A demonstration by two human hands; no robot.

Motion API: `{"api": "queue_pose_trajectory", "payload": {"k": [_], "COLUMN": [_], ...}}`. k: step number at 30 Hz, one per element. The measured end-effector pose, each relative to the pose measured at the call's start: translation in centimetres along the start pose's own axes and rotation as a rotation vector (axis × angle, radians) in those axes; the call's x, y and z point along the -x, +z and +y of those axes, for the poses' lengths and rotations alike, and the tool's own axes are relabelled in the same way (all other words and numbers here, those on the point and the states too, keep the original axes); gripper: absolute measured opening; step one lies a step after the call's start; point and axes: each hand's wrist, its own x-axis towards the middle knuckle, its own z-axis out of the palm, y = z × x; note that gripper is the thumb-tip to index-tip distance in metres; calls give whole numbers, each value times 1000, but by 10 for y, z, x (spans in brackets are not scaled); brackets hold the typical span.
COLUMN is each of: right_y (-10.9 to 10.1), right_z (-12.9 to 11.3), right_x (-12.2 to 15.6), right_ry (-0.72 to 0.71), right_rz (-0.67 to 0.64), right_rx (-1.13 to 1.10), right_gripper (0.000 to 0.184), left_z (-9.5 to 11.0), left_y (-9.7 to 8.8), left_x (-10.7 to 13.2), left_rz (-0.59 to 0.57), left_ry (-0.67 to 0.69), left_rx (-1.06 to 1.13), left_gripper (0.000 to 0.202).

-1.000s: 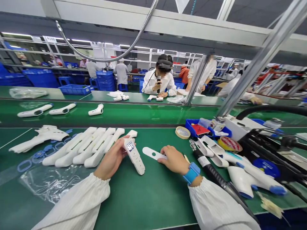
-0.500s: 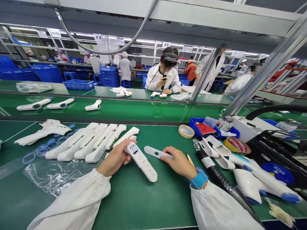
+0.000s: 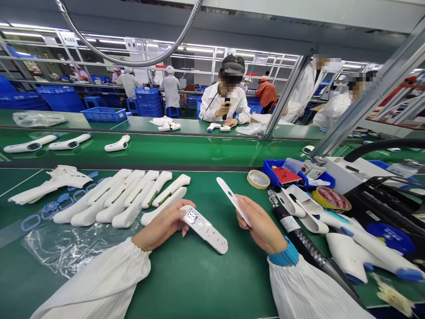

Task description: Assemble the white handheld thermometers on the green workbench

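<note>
1. Two hands work low in the frame's centre, apart, each closed on its own part.
2. Left hand (image 3: 166, 226) grips the white thermometer body (image 3: 205, 228) by its display end; its far end rests on the green table (image 3: 199, 283).
3. Right hand (image 3: 260, 226) pinches a thin white cover strip (image 3: 232, 199), raised and tilted up-left, just right of the body.

head view – worn high, close | faces forward and down over green bench (image 3: 199, 283) – wide-angle
</note>
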Motion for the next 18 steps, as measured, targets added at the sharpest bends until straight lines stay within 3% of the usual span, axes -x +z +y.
{"api": "queue_pose_trajectory", "payload": {"k": [4, 10, 18], "right_y": [-3, -10, -10], "right_z": [0, 8, 8], "right_x": [8, 14, 17], "right_ry": [70, 210, 222], "right_rz": [-142, -263, -242], "right_rx": [-160, -409, -357], "right_gripper": [34, 34, 42], "left_z": [10, 17, 7], "left_y": [1, -1, -2], "left_x": [6, 9, 6], "left_rz": [-28, -70, -108], "left_ry": [-35, -70, -72], "left_rx": [-252, -590, -638], "left_gripper": [46, 39, 37]}}
